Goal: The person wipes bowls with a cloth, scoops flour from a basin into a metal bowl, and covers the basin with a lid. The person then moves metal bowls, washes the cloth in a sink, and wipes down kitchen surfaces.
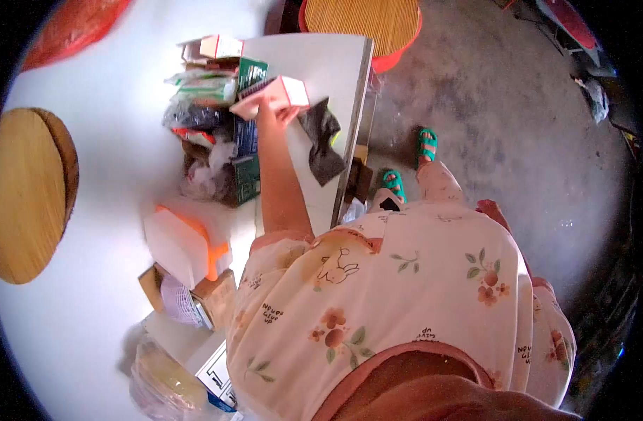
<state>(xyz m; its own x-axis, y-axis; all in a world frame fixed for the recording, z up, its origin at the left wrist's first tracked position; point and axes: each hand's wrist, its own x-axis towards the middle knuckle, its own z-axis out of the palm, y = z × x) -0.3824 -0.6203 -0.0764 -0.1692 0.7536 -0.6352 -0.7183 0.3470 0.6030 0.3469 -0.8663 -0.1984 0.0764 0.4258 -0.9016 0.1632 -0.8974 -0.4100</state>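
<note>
My left hand (278,112) is closed around the lower side of a small pink-and-white carton (294,91) on the table. One flap of the carton stands open, and something dark shows by its opening. Close to the hand's right lies a crumpled dark grey cloth or bag (323,144). A dark green box (252,72) stands just behind the carton. My right hand (491,209) shows only in part past the edge of my patterned shirt, low at my right side; its fingers are mostly hidden.
A white table (111,140) carries plastic-wrapped packets (202,98), a green box (246,179), a translucent container with orange trim (177,245), an open cardboard box (216,298) and a round wooden board (23,196). Beyond its edge stands a red-rimmed round tub (388,63) with a slatted top.
</note>
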